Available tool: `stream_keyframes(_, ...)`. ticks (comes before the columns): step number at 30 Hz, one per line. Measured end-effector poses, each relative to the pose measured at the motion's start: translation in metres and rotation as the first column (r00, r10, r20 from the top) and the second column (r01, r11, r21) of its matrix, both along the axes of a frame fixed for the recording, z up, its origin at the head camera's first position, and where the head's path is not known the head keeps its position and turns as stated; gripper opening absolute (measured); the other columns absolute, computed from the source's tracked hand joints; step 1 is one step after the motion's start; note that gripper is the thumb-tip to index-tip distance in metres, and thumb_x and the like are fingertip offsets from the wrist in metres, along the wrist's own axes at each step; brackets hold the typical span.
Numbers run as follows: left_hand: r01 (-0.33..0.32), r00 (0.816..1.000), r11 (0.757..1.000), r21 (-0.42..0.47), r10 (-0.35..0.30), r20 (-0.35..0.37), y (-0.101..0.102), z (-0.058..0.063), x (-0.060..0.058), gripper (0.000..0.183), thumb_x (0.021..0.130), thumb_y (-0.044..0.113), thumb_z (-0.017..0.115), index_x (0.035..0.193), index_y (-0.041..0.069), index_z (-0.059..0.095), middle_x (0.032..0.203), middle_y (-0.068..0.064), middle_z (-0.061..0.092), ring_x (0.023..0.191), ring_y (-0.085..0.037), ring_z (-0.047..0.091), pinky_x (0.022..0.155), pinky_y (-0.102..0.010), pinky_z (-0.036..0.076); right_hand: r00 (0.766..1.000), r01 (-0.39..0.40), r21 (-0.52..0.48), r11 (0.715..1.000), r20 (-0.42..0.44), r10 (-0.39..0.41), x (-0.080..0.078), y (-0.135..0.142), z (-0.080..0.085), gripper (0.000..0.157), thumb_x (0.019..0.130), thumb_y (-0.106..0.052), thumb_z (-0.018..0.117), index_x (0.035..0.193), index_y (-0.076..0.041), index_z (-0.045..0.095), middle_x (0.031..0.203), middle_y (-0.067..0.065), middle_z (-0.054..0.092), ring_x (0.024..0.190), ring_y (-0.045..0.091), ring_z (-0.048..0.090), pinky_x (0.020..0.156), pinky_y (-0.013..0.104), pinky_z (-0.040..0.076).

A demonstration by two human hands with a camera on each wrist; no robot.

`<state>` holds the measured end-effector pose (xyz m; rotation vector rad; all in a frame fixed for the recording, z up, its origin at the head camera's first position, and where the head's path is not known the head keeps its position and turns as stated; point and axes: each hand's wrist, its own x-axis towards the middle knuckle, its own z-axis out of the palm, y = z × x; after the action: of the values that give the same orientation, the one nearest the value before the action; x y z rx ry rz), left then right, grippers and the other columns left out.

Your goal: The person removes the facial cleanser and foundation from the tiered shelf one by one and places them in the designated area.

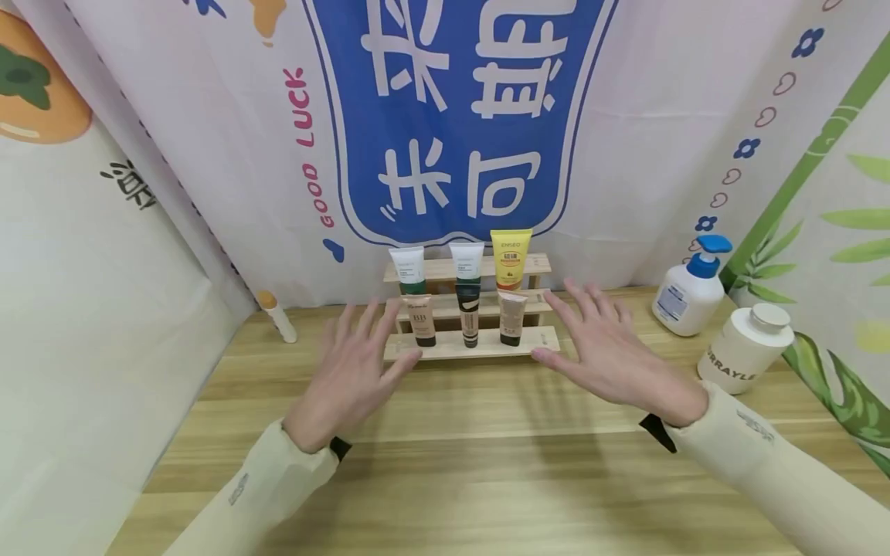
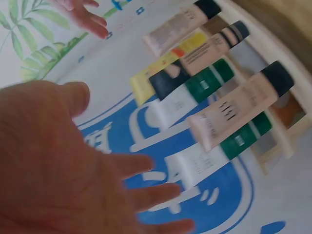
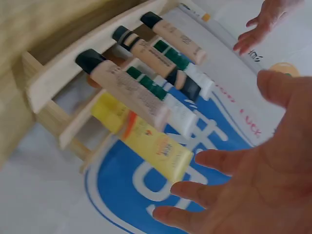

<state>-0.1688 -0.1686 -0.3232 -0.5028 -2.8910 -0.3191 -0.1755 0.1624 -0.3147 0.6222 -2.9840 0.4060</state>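
Observation:
A three-step wooden rack (image 1: 480, 352) stands against the back curtain with several tubes on it. Two white-and-green tubes (image 1: 409, 266) and a yellow tube (image 1: 511, 255) are at the back. In front stand a beige BB tube (image 1: 421, 320), a slim black-and-beige tube (image 1: 470, 320) and a pinkish tube (image 1: 512, 316). My left hand (image 1: 351, 371) spreads its fingers at the rack's left end, and my right hand (image 1: 605, 347) does the same at its right end. Neither holds anything. Both wrist views show spread fingers near the tubes.
A small white tube with an orange cap (image 1: 278, 315) stands at the back left of the wooden table (image 1: 480, 479). On the right are a white pump bottle with a blue head (image 1: 688, 293) and a white lidded jar (image 1: 744, 351). A printed curtain (image 1: 626, 154) hangs behind.

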Motion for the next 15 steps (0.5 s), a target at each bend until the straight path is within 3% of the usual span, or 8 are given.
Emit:
stream_keyframes(4, 0.065, 0.988, 0.994, 0.087, -0.052, -0.143, 0.002, -0.01, -0.017, 0.064, 0.092, 0.041, 0.057, 0.143, 0.008, 0.035, 0.137, -0.019, 0.039, 0.124, -0.04, 0.033, 0.099, -0.056, 0.03, 1.0, 0.015, -0.07, 0.997, 0.007, -0.014, -0.011, 0.002, -0.016, 0.073, 0.093, -0.059, 0.043, 0.142, -0.006, 0.04, 0.146, 0.022, 0.031, 0.13, 0.043, 0.029, 0.1, 0.065, 0.015)
stream_keyframes(6, 0.074, 0.984, 0.988, 0.135, -0.05, -0.169, 0.002, -0.016, -0.027, 0.061, 0.091, 0.033, 0.062, 0.14, 0.006, 0.039, 0.131, -0.016, 0.044, 0.118, -0.035, 0.038, 0.095, -0.05, 0.036, 1.0, 0.026, -0.121, 0.992, 0.012, -0.025, -0.018, 0.003, -0.027, 0.062, 0.094, -0.051, 0.049, 0.135, -0.004, 0.048, 0.137, 0.023, 0.042, 0.123, 0.042, 0.039, 0.099, 0.063, 0.022)
stream_keyframes(11, 0.09, 0.979, 0.963, 0.255, -0.037, -0.202, -0.001, -0.031, -0.052, 0.054, 0.09, 0.021, 0.065, 0.137, 0.007, 0.044, 0.122, -0.013, 0.047, 0.11, -0.027, 0.043, 0.087, -0.042, 0.043, 0.998, 0.06, -0.238, 0.969, 0.038, -0.053, -0.046, 0.008, -0.057, 0.042, 0.092, -0.03, 0.061, 0.123, -0.001, 0.058, 0.123, 0.022, 0.054, 0.109, 0.038, 0.052, 0.089, 0.055, 0.041)
stream_keyframes(15, 0.111, 0.972, 0.945, 0.308, -0.039, -0.231, -0.005, -0.043, -0.066, 0.049, 0.09, 0.017, 0.065, 0.134, 0.008, 0.047, 0.121, -0.011, 0.048, 0.109, -0.025, 0.044, 0.086, -0.04, 0.043, 0.996, 0.077, -0.297, 0.952, 0.069, -0.059, -0.061, 0.011, -0.076, 0.034, 0.091, -0.02, 0.064, 0.117, 0.001, 0.062, 0.116, 0.02, 0.058, 0.103, 0.037, 0.056, 0.083, 0.051, 0.046)
